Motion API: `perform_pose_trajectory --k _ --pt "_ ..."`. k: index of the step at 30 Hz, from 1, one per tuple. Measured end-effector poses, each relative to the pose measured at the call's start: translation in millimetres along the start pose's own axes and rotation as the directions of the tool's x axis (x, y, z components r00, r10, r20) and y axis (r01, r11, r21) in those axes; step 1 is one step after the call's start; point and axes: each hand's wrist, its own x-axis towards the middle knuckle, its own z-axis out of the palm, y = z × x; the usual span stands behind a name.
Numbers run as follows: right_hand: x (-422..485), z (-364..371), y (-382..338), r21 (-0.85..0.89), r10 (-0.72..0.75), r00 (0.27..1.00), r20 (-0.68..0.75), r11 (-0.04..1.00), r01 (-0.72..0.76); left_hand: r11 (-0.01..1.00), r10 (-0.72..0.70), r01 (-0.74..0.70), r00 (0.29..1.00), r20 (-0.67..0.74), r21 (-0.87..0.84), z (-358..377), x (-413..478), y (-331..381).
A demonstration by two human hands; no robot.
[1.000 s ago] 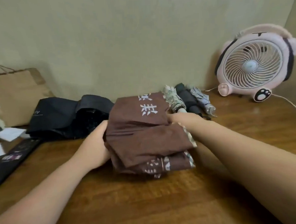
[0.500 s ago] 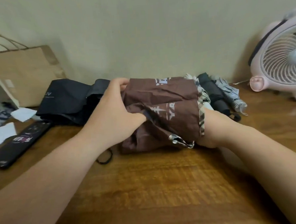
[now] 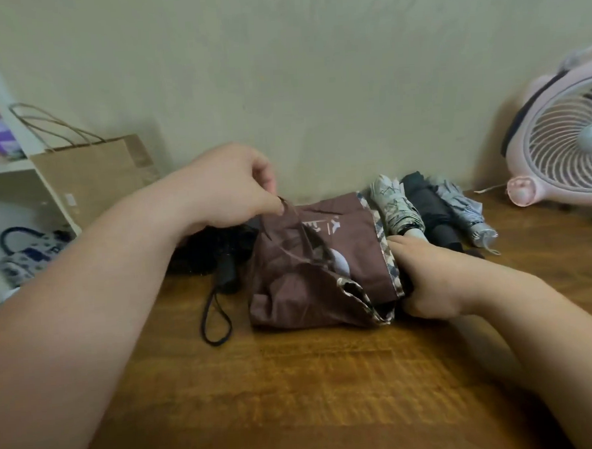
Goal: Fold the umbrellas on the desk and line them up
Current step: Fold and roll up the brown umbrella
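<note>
A brown umbrella with white lettering and a checked hem lies loosely bunched at the middle of the wooden desk. My left hand pinches a thin brown strap or fold at its upper left and lifts it. My right hand grips the umbrella's right end. Behind my right hand, three folded umbrellas lie side by side against the wall: a white patterned one, a black one and a grey striped one. A black umbrella lies unfolded behind my left arm, its wrist loop on the desk.
A pink desk fan stands at the back right. A brown paper bag leans at the back left beside a white shelf. A blue-and-white pouch lies at the far left.
My left hand has left the umbrella's side and now pulls a strap or fold upward. My right hand stays on the right end. The view has shifted left and closer.
</note>
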Motion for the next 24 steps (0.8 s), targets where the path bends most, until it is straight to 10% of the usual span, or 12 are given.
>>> perform_pose_trajectory --k 3,6,10,13,16,19,21,24 --pt "3 3 2 0.002 0.013 1.000 0.001 1.000 -0.013 0.982 0.145 -0.109 0.957 0.251 -0.152 -23 -43 7" --pt "5 4 3 0.004 -0.011 1.000 -0.018 1.000 0.011 0.970 0.242 -0.188 0.760 0.604 -0.152 -33 -79 -1" --pt "-4 -4 -3 0.061 -0.024 0.998 -0.056 0.998 0.027 0.951 0.286 -0.094 0.633 0.719 -0.295 -29 -100 -20" --pt "-14 -13 -9 0.176 0.024 0.988 -0.155 0.984 0.003 0.854 0.311 0.037 0.762 0.567 -0.518 -6 -117 -37" --pt "-24 -18 -16 0.259 0.057 0.877 -0.477 0.963 0.079 0.949 0.241 -0.159 0.922 0.302 -0.272 23 -133 -47" --pt "-34 -24 -36 0.196 -0.091 0.681 -0.727 0.922 0.333 0.973 0.223 -0.231 0.909 0.353 -0.021 42 -140 -52" --pt "-44 -29 -54 0.139 -0.248 0.684 -0.686 0.878 0.458 0.964 0.234 -0.266 0.888 0.396 0.025 53 -137 -58" --pt "-56 -35 -80 0.183 -0.364 0.897 -0.252 0.892 0.413 0.965 0.259 -0.259 0.938 0.231 -0.030 66 -124 -64"
